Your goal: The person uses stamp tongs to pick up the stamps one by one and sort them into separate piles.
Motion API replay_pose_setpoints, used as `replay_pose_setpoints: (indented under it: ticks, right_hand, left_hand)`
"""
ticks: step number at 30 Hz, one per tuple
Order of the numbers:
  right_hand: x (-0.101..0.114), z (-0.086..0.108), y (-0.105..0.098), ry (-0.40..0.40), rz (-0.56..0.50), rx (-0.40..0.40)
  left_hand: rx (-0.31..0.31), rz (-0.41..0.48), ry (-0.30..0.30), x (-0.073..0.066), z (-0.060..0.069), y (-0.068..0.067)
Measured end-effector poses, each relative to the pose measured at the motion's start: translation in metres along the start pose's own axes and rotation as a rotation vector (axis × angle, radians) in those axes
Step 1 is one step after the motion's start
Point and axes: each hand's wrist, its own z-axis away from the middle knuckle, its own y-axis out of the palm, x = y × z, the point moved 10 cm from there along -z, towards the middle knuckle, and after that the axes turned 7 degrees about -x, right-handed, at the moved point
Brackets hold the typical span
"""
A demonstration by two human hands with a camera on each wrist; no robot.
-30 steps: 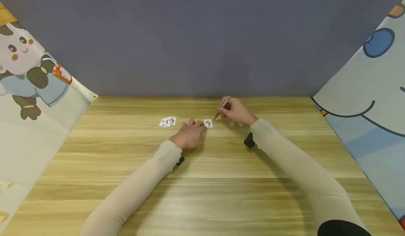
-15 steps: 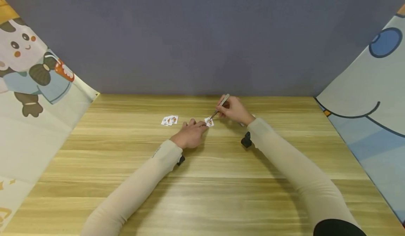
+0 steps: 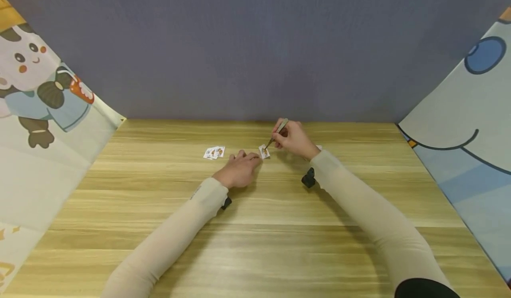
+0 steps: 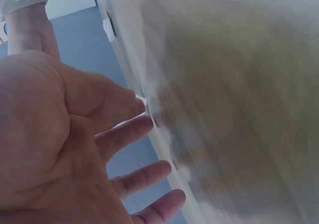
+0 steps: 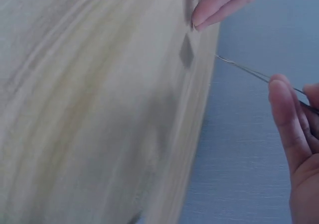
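A small white card with an orange figure [image 3: 264, 151] lies slightly turned near the table's far side. The left hand [image 3: 238, 169] rests palm down beside it, fingertips at its left edge; the left wrist view shows that hand's [image 4: 60, 134] fingers extended and loosely spread. Metal tweezers [image 3: 279, 129] are pinched in the right hand [image 3: 294, 140], their tip over the card. In the right wrist view the tweezers [image 5: 249, 71] point toward the other hand's fingers [image 5: 219, 5], beside a grey diamond shape [image 5: 187, 52]; whether they grip anything is too small to tell.
Several overlapping cards [image 3: 214, 152] lie left of the left hand. A bit of white [image 3: 319, 147] shows behind the right wrist. A grey wall [image 3: 255, 49] bounds the wooden table [image 3: 263, 245] at the back, with printed cartoon panels [image 3: 48, 94] at both sides.
The tweezers' tip has moved left from beside the card to over it. The card has turned a little and shifted slightly away from the left fingers. The left hand has hardly moved.
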Motion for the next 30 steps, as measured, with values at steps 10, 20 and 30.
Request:
replay_pose_setpoints:
  ticks: [10, 20, 30]
  right_hand:
    - [0.019, -0.003, 0.000, -0.077, -0.023, -0.089]
    - [0.065, -0.013, 0.027, -0.089, -0.145, -0.116]
    - [0.038, -0.037, 0.083, 0.008, -0.246, -0.123]
  left_hand:
    - [-0.071, 0.049, -0.055, 0.030, 0.011, -0.019]
    - [-0.113, 0.079, -0.155, 0.067, 0.027, -0.040]
    - [-0.163, 0.111, -0.226, 0.097, 0.042, -0.051]
